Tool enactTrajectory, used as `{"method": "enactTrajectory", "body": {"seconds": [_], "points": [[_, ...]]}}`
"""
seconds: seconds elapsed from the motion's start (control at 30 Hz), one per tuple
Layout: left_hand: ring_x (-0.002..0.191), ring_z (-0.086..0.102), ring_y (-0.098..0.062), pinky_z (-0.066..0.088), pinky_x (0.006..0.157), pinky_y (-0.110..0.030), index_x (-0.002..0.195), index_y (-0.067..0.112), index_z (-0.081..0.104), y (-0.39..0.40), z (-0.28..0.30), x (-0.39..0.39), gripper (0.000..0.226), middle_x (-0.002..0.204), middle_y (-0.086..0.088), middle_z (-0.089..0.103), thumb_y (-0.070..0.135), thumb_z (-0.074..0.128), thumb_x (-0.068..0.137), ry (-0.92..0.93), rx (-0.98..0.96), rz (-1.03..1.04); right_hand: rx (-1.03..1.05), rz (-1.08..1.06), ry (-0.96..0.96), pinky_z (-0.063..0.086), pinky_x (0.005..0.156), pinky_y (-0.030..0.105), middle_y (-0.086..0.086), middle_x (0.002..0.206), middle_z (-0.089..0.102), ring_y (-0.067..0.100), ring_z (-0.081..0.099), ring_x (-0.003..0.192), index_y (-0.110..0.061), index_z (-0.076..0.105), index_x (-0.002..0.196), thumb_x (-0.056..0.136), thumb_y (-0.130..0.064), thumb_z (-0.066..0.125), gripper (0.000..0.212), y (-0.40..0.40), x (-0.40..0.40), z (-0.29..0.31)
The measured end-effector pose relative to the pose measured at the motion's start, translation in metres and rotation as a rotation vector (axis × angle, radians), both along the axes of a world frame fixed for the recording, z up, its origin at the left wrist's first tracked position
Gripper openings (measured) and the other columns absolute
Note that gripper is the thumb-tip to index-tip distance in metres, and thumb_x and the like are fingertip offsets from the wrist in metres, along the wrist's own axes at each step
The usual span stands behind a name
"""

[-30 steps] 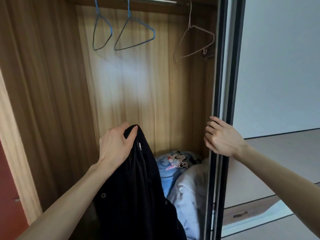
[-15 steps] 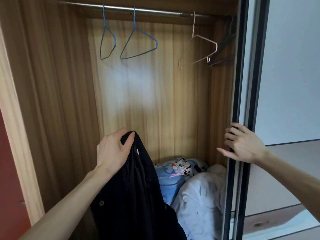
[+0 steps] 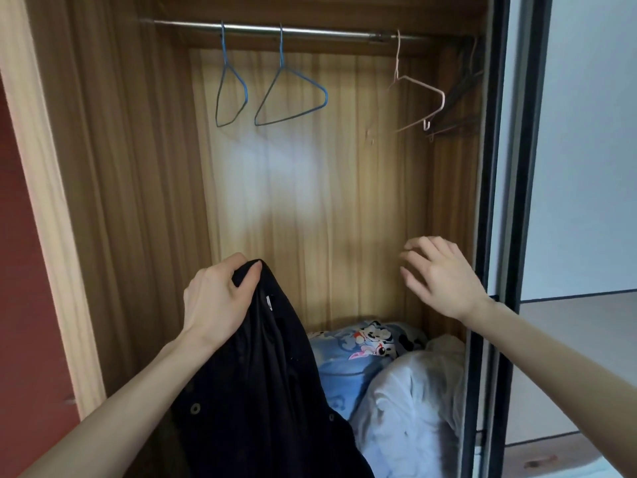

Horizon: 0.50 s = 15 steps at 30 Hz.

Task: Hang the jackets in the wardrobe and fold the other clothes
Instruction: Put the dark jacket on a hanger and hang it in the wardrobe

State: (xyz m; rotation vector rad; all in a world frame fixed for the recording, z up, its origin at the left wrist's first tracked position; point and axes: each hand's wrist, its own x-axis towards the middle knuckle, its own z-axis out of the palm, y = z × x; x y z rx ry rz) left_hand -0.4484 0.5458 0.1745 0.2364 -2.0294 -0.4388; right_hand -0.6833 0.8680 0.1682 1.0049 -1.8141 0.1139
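Wood-grain wardrobe (image 3: 344, 201), sliding door (image 3: 496, 201) at right edge, rail (image 3: 310, 30) bearing two blue hangers (image 3: 289, 98), one pink hanger (image 3: 418, 98) and possibly dark ones behind; bedding (image 3: 396, 391) on floor; black jacket (image 3: 262, 391) bunched in left hand (image 3: 213, 301) fingers; right hand (image 3: 441, 274) loosely spread, holding nothing.

The jacket (image 3: 262, 391) is black. Two wire hangers (image 3: 289, 98) are blue, a third hanger (image 3: 418, 98) pale pink. The wardrobe (image 3: 327, 201) shows striped wood grain. One pillow (image 3: 358, 350) is light blue with cartoon characters; the bedding (image 3: 406, 408) beside it is white.
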Motion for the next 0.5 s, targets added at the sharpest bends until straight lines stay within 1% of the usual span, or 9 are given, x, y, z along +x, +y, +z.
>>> {"method": "enactTrajectory", "body": {"seconds": [0.1,0.17,0.27,0.4,0.5], "points": [[0.05,0.052,-0.015,0.041,0.053,-0.03,0.064,0.026,0.048,-0.011,0.012,0.012,0.044,0.051,0.004,0.052,0.044,0.056,0.102,0.0,0.007,0.027,-0.013,0.119,-0.003,0.046,0.095,0.041,0.003,0.124,0.062,0.026,0.057,0.111,-0.015,0.067,0.126,0.102,-0.031,0.061,0.029,-0.045,0.027,0.035],[0.05,0.05,-0.016,0.038,0.053,-0.029,0.063,0.025,0.047,-0.018,0.021,0.018,0.044,0.049,0.005,0.048,0.044,0.057,0.102,-0.001,-0.004,0.048,-0.03,0.176,-0.009,0.045,0.094,0.039,0.001,0.126,0.063,0.024,0.058,0.113,-0.015,0.066,0.126,0.103,-0.031,0.061,0.029,-0.074,0.047,0.06],[0.052,0.05,-0.02,0.038,0.052,-0.03,0.065,0.02,0.049,-0.026,0.042,0.026,0.045,0.051,-0.001,0.049,0.044,0.056,0.103,-0.024,-0.044,0.074,-0.12,0.241,-0.026,0.038,0.094,0.033,0.001,0.125,0.064,0.025,0.059,0.113,-0.015,0.065,0.125,0.102,-0.03,0.061,0.028,-0.116,0.075,0.101],[0.053,0.054,-0.016,0.04,0.054,-0.03,0.068,0.023,0.052,-0.034,0.075,0.036,0.042,0.054,0.001,0.055,0.047,0.053,0.103,-0.019,-0.1,0.084,-0.256,0.284,-0.137,0.039,0.098,0.037,0.001,0.13,0.062,0.025,0.055,0.119,-0.015,0.06,0.133,0.105,-0.036,0.054,0.036,-0.164,0.102,0.159],[0.054,0.053,-0.012,0.039,0.054,-0.03,0.066,0.027,0.047,-0.039,0.097,0.041,0.041,0.053,0.005,0.052,0.044,0.054,0.103,-0.008,-0.163,0.097,-0.374,0.328,-0.239,0.044,0.101,0.043,0.003,0.134,0.063,0.027,0.054,0.124,-0.013,0.056,0.138,0.104,-0.037,0.053,0.041,-0.193,0.115,0.198]]}}
